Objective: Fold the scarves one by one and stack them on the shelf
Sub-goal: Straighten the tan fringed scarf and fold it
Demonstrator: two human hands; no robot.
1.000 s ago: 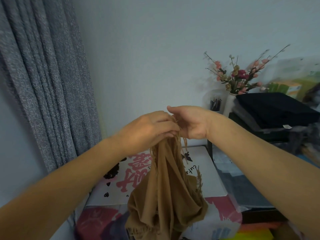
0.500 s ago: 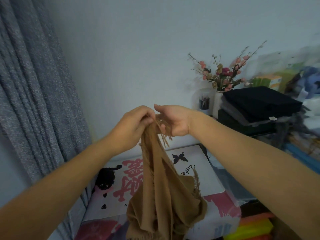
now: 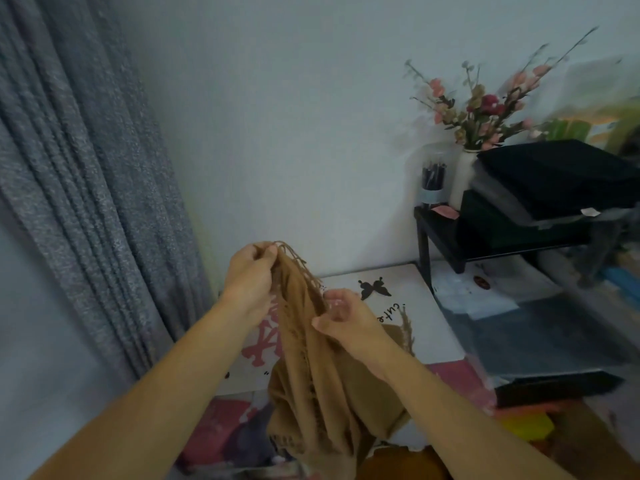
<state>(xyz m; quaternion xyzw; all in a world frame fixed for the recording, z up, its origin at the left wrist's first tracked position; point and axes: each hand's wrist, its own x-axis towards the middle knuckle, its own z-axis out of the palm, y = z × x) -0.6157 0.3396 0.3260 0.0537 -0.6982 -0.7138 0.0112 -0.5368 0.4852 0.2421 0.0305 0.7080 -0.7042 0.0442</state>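
A tan fringed scarf (image 3: pixel 322 386) hangs bunched in front of me, its lower part piled on the printed surface below. My left hand (image 3: pixel 251 271) pinches its top fringed corner at the highest point. My right hand (image 3: pixel 341 318) grips the scarf's edge lower down and to the right, fingers curled around the cloth. A black shelf (image 3: pixel 438 233) stands at the right, bearing a stack of folded dark scarves (image 3: pixel 550 178).
A white vase with pink flowers (image 3: pixel 464 174) and a pen cup (image 3: pixel 433 183) stand on the shelf's left end. A grey curtain (image 3: pixel 79 168) hangs at the left. A white printed box top (image 3: pixel 398 296) lies below the hands; papers and coloured items crowd the right.
My right hand has slid down the scarf's edge, away from my left hand, which still holds the top corner. The view has tilted downward.
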